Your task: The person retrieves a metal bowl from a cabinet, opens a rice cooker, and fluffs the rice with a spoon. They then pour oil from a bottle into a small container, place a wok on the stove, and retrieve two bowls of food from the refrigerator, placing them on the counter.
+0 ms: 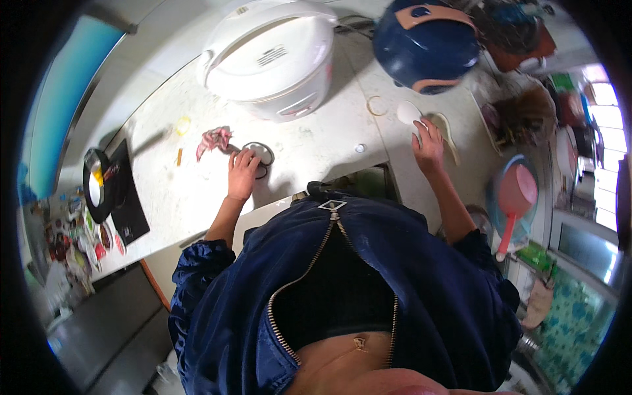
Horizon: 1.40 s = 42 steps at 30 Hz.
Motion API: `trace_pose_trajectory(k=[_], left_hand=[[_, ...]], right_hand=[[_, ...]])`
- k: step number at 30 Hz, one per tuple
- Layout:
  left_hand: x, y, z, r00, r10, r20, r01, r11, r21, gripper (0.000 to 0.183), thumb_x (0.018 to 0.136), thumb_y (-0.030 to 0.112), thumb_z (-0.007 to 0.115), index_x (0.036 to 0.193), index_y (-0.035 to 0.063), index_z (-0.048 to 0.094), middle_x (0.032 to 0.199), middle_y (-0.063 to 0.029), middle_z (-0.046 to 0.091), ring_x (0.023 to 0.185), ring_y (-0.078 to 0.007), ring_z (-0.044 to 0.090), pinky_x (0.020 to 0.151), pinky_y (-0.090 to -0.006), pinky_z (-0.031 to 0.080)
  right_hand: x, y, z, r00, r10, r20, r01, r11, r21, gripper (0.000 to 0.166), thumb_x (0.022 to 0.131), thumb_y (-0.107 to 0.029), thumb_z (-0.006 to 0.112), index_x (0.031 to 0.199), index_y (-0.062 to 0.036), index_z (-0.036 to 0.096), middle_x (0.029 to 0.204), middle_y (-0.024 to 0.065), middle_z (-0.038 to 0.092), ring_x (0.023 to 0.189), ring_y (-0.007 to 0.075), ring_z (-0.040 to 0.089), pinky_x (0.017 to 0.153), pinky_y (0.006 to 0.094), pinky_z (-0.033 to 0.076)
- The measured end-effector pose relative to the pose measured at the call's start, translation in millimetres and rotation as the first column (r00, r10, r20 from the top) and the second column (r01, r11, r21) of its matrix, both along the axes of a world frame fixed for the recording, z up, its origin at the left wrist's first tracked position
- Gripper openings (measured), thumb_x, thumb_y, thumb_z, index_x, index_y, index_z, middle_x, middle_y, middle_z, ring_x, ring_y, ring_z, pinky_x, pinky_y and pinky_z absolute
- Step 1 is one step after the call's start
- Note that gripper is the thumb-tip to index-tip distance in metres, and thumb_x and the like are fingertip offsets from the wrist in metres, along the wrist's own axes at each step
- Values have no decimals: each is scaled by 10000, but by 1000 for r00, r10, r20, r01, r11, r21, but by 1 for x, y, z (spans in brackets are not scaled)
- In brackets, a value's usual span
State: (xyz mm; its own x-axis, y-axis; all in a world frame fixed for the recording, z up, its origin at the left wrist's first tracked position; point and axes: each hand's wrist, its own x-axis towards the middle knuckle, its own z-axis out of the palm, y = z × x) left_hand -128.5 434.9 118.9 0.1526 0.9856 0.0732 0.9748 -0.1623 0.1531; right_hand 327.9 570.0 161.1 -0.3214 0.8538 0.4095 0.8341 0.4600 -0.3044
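Note:
My left hand (242, 173) lies on the white countertop (316, 143), its fingers over what look like scissors with black loop handles (271, 154). Whether the fingers grip them is hidden from above. Just beyond that hand sits a crumpled pink-and-white item (215, 140), its material unclear. My right hand (428, 145) hovers over or rests on the counter farther right, fingers slightly spread and holding nothing visible. Its fingertips are close to a white oval object (409, 112); contact cannot be made out. A pale curved strip (448, 136) lies beside the right hand.
A white rice cooker (276, 64) and a dark blue appliance (424, 47) stand at the back. To the left, a black pan (96, 192) rests on a black cooktop (129, 197). A pink water scoop (516, 190) lies over a blue basin (493, 197) at right. A thin ring (377, 105) lies between.

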Motion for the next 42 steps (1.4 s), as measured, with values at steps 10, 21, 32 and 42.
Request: trace_pose_trajectory(k=[10, 21, 32, 42], left_hand=[[37, 23, 60, 910, 58, 410, -181, 947, 266, 318, 688, -7, 566, 996, 72, 579, 1111, -127, 520, 1035, -319, 485, 894, -412, 380], [-3, 72, 135, 777, 70, 626, -441, 769, 462, 516, 863, 185, 513, 1304, 18, 305, 1361, -206, 269, 1247, -347, 291, 1019, -417, 246], [-27, 125, 159, 770, -46, 637, -318, 838, 444, 523, 850, 220, 540, 1265, -33, 349, 1282, -236, 386, 1200, -364, 362, 1003, -415, 290], [-43, 49, 124, 671, 67, 739, -425, 851, 309, 536, 847, 186, 532, 1285, -33, 313, 1298, -232, 362, 1201, -359, 352, 1000, -397, 279]], right_hand=[[-196, 119, 36, 423, -279, -862, -289, 860, -421, 357, 882, -255, 494, 1125, 5, 522, 1085, 77, 573, 980, 199, 540, 850, 291, 409], [-263, 122, 58, -166, -610, -775, -494, 732, -470, 387, 905, -370, 387, 1130, -89, 529, 1108, 37, 563, 1006, 187, 534, 851, 310, 436], [-225, 140, 44, 426, -377, -823, -19, 905, -424, 451, 875, -251, 469, 1198, 63, 441, 1210, 153, 499, 1101, 232, 468, 907, 309, 363], [-342, 82, 172, 779, 451, 436, -598, 745, 296, 583, 760, 17, 460, 1269, -267, 427, 1240, 84, 474, 1156, 242, 427, 993, 379, 302]])
